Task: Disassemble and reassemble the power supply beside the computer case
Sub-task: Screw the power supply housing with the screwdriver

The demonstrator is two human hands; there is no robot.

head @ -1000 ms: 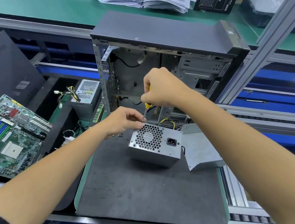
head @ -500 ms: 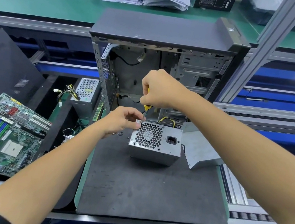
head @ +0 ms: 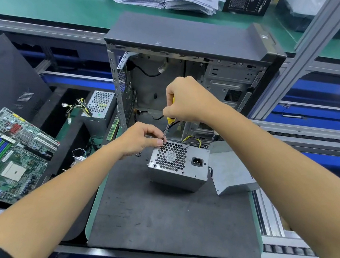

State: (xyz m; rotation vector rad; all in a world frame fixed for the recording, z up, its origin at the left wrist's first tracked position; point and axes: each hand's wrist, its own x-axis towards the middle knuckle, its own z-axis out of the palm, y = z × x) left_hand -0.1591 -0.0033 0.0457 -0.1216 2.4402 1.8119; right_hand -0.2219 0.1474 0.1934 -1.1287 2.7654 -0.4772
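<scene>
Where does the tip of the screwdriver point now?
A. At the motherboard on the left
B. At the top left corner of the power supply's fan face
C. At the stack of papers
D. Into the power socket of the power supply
B: the right hand holds the screwdriver upright over that corner of the power supply, where the left hand steadies it.
</scene>
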